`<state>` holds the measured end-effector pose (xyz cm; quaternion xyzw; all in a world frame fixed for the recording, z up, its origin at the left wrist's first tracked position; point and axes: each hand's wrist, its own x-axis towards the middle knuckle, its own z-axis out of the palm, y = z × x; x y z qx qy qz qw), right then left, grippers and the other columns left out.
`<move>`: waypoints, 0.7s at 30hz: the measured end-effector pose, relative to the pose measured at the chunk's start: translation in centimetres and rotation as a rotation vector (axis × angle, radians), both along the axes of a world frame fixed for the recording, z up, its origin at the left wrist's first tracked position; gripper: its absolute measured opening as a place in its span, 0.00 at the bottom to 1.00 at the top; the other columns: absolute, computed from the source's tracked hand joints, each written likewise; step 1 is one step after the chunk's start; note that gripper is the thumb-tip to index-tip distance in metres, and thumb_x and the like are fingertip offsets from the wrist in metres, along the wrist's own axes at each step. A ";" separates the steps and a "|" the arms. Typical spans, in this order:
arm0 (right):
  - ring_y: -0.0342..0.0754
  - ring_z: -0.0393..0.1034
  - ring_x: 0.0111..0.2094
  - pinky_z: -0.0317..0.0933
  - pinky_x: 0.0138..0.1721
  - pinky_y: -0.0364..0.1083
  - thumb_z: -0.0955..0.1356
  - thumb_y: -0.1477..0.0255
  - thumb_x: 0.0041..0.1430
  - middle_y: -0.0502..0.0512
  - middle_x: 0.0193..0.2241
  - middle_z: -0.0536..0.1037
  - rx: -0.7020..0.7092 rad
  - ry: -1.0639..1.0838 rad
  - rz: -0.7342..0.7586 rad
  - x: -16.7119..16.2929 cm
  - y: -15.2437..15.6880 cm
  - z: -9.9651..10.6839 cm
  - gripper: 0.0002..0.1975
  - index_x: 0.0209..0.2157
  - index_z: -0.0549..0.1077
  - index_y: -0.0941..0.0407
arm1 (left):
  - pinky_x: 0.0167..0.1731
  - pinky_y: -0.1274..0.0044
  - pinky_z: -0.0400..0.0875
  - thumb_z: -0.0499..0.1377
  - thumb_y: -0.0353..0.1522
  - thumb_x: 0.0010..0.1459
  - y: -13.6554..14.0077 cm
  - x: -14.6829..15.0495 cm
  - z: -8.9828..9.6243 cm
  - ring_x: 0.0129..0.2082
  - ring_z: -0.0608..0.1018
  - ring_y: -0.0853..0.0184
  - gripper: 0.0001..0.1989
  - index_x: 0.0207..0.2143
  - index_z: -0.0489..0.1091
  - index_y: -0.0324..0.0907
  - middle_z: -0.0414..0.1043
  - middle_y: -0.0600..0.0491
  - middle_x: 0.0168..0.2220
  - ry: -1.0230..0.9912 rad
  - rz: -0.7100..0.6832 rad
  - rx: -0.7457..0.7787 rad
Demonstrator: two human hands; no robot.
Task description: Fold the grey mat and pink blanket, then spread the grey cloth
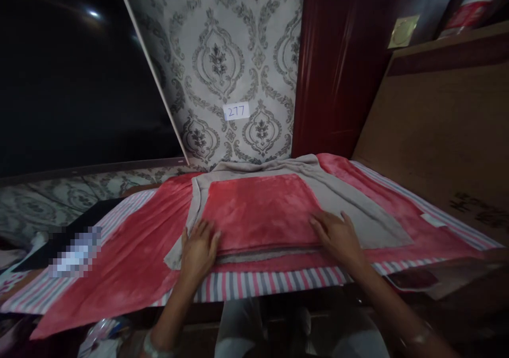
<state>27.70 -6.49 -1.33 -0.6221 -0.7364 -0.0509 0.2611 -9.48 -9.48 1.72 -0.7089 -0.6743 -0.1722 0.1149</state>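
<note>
A red plush cloth (258, 209), folded into a flat rectangle, lies on a spread grey cloth (353, 207). Its near edge shows a layer of grey under the red. My left hand (199, 249) rests at the left edge of the rectangle, fingers stretched forward over the cloth. At the right edge lies my right hand (338, 238), fingers extended and touching the red fabric, thumb apart. Beneath the grey cloth, more red fabric (131, 257) spreads out to both sides and hangs over the front edge at left.
A striped cloth (270, 284) covers the table. On the left stands a large dark screen (79, 71). A cardboard box (445, 130) rises at right, with a bottle (471, 8) above it. Patterned wallpaper bears a paper label (236, 111) reading 277.
</note>
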 end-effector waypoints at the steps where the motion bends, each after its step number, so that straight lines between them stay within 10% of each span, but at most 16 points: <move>1: 0.56 0.67 0.59 0.44 0.65 0.64 0.53 0.60 0.71 0.61 0.55 0.77 0.014 0.018 0.001 -0.5 1.1 1.7 0.26 0.58 0.74 0.53 | 0.67 0.52 0.50 0.47 0.39 0.68 1.5 0.4 1.4 0.66 0.66 0.53 0.24 0.60 0.70 0.42 0.70 0.42 0.62 -0.008 -0.016 0.012; 7: 0.61 0.47 0.70 0.44 0.64 0.66 0.58 0.58 0.70 0.63 0.70 0.57 -0.082 -0.052 -0.028 -5.2 8.3 6.4 0.31 0.70 0.57 0.53 | 0.68 0.52 0.47 0.48 0.43 0.68 10.9 5.5 6.0 0.72 0.52 0.51 0.32 0.70 0.55 0.38 0.48 0.39 0.72 -0.024 -0.047 -0.130; 14: 0.65 0.46 0.70 0.53 0.60 0.68 0.58 0.53 0.69 0.56 0.71 0.56 -0.173 -0.076 -0.137 -4.4 10.2 0.4 0.30 0.69 0.59 0.45 | 0.64 0.43 0.46 0.49 0.48 0.67 13.2 6.9 0.3 0.71 0.51 0.41 0.33 0.70 0.55 0.48 0.48 0.45 0.73 0.038 -0.017 -0.194; 21: 0.64 0.45 0.70 0.54 0.61 0.65 0.57 0.52 0.69 0.61 0.71 0.53 -0.187 -0.070 -0.141 -4.2 10.6 0.0 0.35 0.70 0.56 0.53 | 0.64 0.44 0.48 0.49 0.50 0.66 13.7 6.4 -0.4 0.71 0.52 0.44 0.35 0.70 0.54 0.46 0.50 0.42 0.72 0.028 -0.015 -0.167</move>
